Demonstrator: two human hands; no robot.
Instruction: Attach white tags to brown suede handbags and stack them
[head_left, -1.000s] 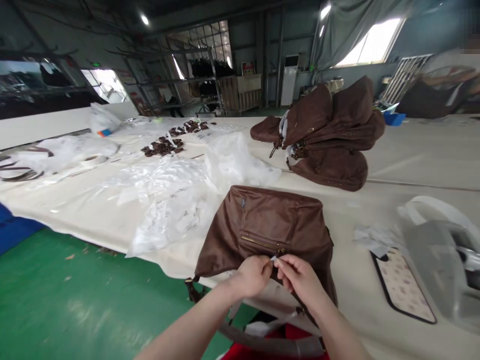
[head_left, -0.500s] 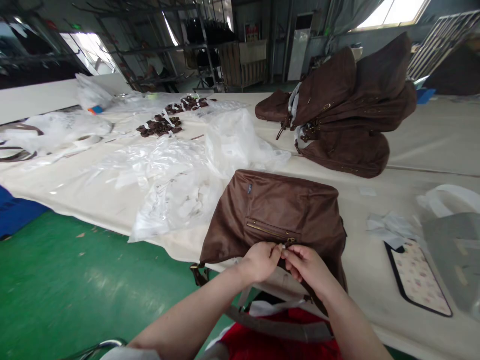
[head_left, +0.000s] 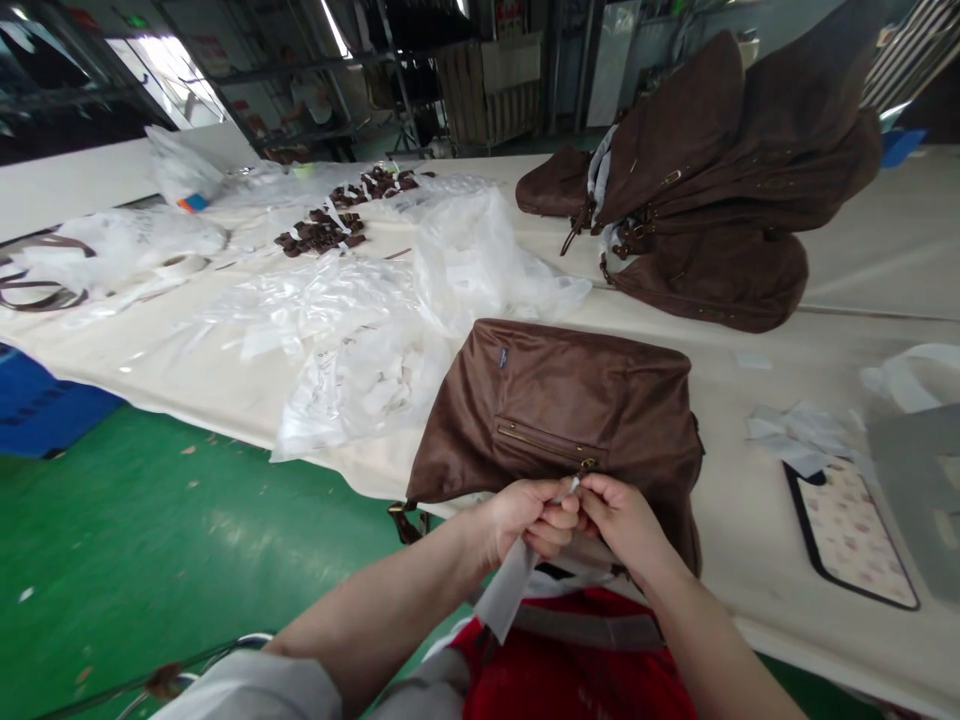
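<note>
At the bag's (head_left: 592, 395) six o'clock, left hand (head_left: 525, 515) is pinching a seemingly light, limp strip (head_left: 506, 590), best held endwise; right hand (head_left: 621, 515) is pinching too, its hold unclear.

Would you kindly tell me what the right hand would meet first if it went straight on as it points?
The right hand would probably meet the left hand first, just beside it, though depth is unclear.

One head-worn view looks forward and down across the surface (head_left: 750, 530), the bag (head_left: 585, 390) close below, the rack (head_left: 395, 75) far off.
</note>
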